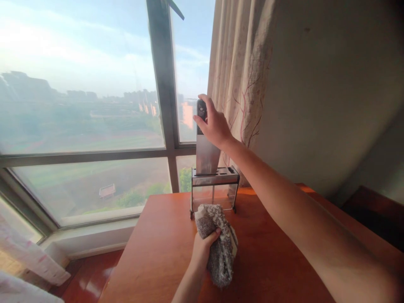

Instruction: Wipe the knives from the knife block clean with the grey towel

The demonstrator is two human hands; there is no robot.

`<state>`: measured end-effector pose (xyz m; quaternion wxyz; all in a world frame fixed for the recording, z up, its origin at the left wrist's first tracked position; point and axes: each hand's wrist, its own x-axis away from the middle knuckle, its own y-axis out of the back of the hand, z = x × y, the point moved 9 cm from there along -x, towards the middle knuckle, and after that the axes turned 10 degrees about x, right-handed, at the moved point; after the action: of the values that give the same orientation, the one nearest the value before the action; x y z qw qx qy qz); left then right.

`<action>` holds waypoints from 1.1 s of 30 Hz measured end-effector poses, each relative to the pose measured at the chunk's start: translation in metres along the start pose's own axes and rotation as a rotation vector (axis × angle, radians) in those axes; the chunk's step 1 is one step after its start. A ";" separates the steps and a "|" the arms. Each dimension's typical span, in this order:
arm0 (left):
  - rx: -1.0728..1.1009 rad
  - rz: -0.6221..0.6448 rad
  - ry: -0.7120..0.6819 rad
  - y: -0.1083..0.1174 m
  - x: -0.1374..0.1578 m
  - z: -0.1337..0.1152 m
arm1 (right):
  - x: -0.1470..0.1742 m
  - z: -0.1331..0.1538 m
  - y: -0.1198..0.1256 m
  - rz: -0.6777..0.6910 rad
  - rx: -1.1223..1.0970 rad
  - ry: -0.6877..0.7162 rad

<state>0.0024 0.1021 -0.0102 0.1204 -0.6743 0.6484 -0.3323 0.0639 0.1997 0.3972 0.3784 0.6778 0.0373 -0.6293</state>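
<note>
My right hand [216,124] is closed around the black handle [201,110] of a cleaver. Its wide steel blade [207,155] points down, with the lower end at a slot in the top of the knife rack [217,180]. How far the blade reaches into the slot I cannot tell. The rack has a metal top, clear sides and dark feet, and it stands on the table. In front of it, my left hand [204,246] grips a bunched, fluffy grey-and-white cloth [221,252] above the tabletop.
The reddish-brown wooden table [151,252] runs up toward a large window with a dark frame [170,139]. A patterned beige curtain [240,63] hangs behind the rack. To the right is a shaded wall [315,92]; pale fabric [25,252] hangs at lower left.
</note>
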 end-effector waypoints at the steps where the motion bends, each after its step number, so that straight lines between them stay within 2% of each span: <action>1: -0.002 0.008 -0.003 -0.001 0.002 -0.001 | 0.002 0.001 -0.003 0.018 -0.002 -0.003; 9: -0.008 0.031 -0.012 -0.007 0.010 -0.007 | 0.028 -0.004 -0.041 0.188 -0.018 -0.061; 21: 0.007 0.061 0.013 0.002 -0.005 0.004 | 0.125 -0.030 -0.100 0.336 -0.166 -0.347; 26: 0.041 0.055 0.009 0.001 0.000 0.001 | 0.136 -0.027 -0.104 0.308 -0.195 -0.340; 30: 0.098 0.053 0.038 -0.001 0.004 0.002 | 0.131 -0.027 -0.103 0.396 -0.134 -0.307; 33: 0.184 0.061 0.091 -0.004 0.005 0.004 | 0.121 -0.033 -0.091 0.412 -0.090 -0.291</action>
<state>0.0077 0.0966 -0.0095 0.1622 -0.6247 0.6400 -0.4170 0.0675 0.2313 0.2458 0.5296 0.5561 -0.1285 -0.6275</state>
